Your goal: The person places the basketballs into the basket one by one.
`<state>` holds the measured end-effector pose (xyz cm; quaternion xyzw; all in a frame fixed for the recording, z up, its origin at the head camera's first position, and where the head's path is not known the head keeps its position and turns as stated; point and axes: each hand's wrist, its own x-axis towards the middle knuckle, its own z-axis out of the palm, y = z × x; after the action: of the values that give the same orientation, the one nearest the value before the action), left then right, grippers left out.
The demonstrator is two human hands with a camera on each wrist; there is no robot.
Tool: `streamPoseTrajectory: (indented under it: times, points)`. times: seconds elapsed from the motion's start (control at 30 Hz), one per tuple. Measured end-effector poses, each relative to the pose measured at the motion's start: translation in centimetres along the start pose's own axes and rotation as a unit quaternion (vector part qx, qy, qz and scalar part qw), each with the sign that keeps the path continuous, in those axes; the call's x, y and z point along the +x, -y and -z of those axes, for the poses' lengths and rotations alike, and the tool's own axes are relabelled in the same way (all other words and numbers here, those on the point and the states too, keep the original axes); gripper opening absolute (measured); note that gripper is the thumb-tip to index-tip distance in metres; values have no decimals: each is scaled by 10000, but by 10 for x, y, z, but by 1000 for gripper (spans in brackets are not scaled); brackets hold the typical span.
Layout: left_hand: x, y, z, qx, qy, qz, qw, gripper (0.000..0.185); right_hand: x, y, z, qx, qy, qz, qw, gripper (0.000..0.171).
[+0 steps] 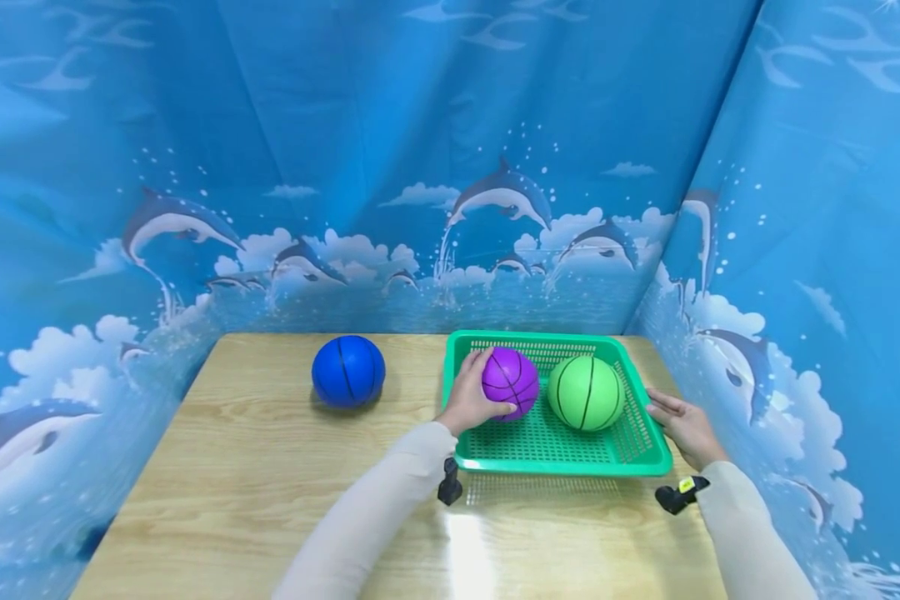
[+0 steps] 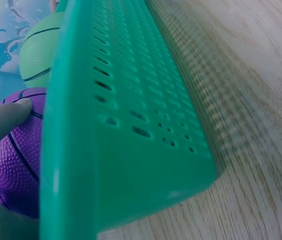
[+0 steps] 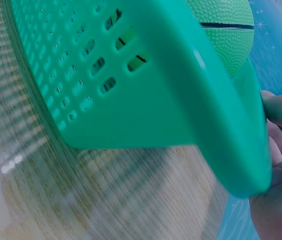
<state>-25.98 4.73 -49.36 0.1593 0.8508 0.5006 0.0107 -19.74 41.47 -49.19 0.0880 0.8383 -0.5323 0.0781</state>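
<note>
My left hand [image 1: 478,392] reaches into the green plastic basket [image 1: 562,462] and grips a purple ball [image 1: 513,381], fingers curled over its top and thumb at its front. The left wrist view shows one of those fingers [image 2: 6,120] on the purple ball [image 2: 18,165] behind the basket wall [image 2: 126,125]. A green ball [image 1: 587,392] lies beside it in the basket. My right hand [image 1: 677,418] rests against the basket's right rim with fingers straight. In the right wrist view that hand [image 3: 281,150] touches the basket's corner [image 3: 231,130], with the green ball [image 3: 226,30] above.
A blue ball [image 1: 348,371] lies on the wooden table [image 1: 255,475], left of the basket. Blue dolphin-print curtains [image 1: 450,167] close in the table at the back and both sides. Small black devices hang at both wrists.
</note>
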Motion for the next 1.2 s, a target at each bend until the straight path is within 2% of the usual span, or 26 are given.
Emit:
streamPoseTrajectory:
  times: [0.27, 0.67, 1.0, 1.2]
  points:
    - [1, 2, -3, 590, 430, 18, 9973, 103, 2, 0, 0, -22, -37, 0, 10000, 61]
    - [0, 1, -4, 729, 767, 118, 9943, 105, 2, -1, -1, 16, 7, 15, 10000, 60]
    - [-1, -3, -2, 611, 653, 141, 9959, 99, 3, -2, -2, -14, -28, 51, 10000, 60]
    - [3, -17, 13, 523, 573, -51, 9970, 98, 3, -4, -1, -43, -31, 67, 10000, 61]
